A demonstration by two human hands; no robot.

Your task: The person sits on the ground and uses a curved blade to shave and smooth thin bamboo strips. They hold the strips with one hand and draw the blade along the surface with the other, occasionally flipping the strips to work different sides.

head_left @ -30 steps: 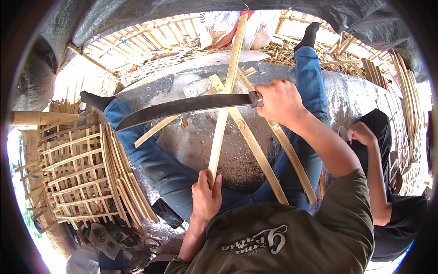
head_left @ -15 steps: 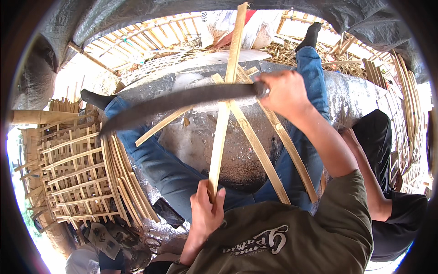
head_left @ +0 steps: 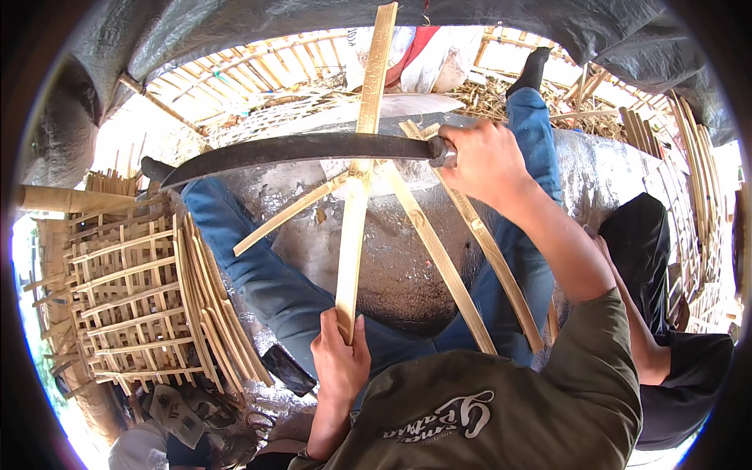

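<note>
long knife crosses the held strip

your left hand (head_left: 341, 356) pinches the lower end of the held strip (head_left: 355, 204) between thumb and curled fingers, probably to steady it. your right hand (head_left: 482, 160), right of the held strip, has its fingers closed around the handle of the long knife (head_left: 301, 147); this likely gives firm control and leaves your fingers apart from the edge. the blade passes across the held strip; if they touch, i cannot tell. two loose strips (head_left: 441, 262) lie to its right, perhaps for easy reach.
</note>
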